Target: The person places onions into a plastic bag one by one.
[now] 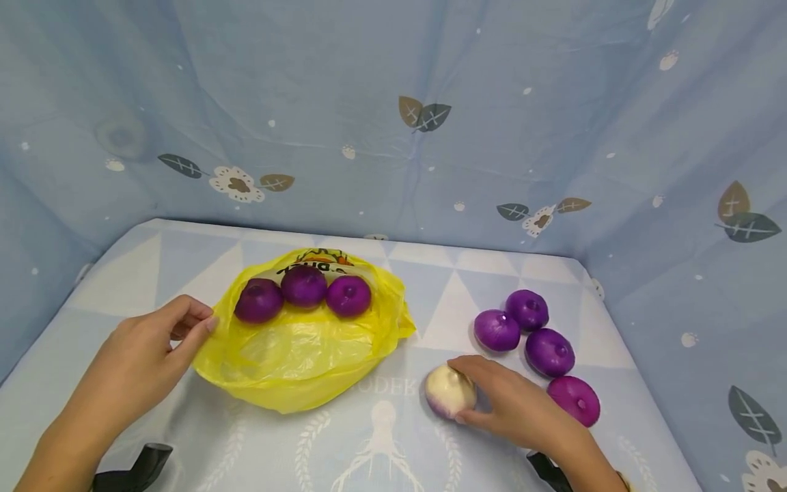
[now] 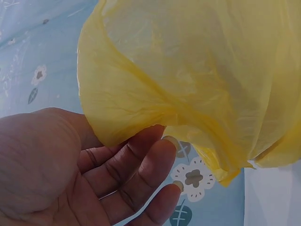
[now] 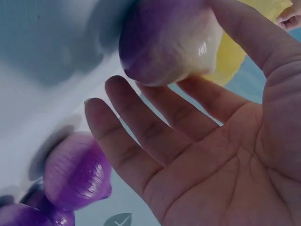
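Yellow plastic bag pinched at its edge by the left hand; right hand fingers loosely curl around a pale onion on the tabletop, which might roll free.

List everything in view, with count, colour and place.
onions in the bag: three, purple, in a row at the far side of the open bag
loose onions: four, purple, grouped on the cloth at the right
pale onion: one, white with a purple base, near the middle front
plastic bag: one, yellow, lying open left of centre
tablecloth: one, light blue with white triangles, beneath everything
backdrop cloth: one, blue with leaf and flower prints, on three sides
left hand: holds the bag's left edge
right hand: thumb and fingers on the pale onion
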`<action>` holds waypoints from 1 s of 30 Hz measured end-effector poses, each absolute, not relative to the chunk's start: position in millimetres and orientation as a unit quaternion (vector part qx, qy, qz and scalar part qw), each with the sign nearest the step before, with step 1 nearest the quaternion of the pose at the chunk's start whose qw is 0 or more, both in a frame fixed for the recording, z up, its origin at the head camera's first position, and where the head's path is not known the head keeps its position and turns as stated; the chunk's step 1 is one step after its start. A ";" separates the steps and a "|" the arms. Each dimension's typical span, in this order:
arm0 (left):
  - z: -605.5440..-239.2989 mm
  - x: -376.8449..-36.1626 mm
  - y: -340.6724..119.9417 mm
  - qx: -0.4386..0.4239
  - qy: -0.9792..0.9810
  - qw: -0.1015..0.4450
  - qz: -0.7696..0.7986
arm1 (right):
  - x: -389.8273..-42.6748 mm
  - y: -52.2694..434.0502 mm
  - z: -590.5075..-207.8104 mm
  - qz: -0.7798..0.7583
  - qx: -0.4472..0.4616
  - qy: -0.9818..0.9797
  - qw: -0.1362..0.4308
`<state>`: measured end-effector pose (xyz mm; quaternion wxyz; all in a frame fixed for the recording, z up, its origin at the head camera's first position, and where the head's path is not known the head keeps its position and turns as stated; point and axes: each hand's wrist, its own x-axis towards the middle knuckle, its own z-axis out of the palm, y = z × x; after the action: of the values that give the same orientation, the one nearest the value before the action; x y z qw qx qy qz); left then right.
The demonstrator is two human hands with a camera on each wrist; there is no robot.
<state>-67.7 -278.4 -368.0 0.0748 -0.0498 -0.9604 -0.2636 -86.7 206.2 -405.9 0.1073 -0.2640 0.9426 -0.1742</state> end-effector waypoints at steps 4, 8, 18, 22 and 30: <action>-368.1 -68.7 -279.6 -0.049 -0.961 0.079 -0.260 | -83.6 205.9 -411.0 -0.184 -0.259 0.943 0.099; -367.8 -69.3 -279.3 -0.048 -0.961 0.075 -0.262 | -81.4 205.5 -414.2 -0.197 -0.251 0.943 0.096; -367.5 -70.5 -276.0 -0.048 -0.961 0.081 -0.261 | -83.7 203.0 -411.6 -0.177 -0.220 0.952 0.118; -367.7 -70.9 -276.1 -0.051 -0.961 0.087 -0.257 | -84.6 203.1 -412.4 -0.177 -0.219 0.953 0.115; -369.1 -70.4 -275.5 -0.054 -0.961 0.087 -0.255 | -82.1 202.3 -414.8 -0.187 -0.206 0.952 0.128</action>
<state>-70.4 -275.5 -369.1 0.0874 -0.0537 -0.9615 -0.2550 -82.1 202.3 -414.8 0.1280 -0.2061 0.9519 -0.1872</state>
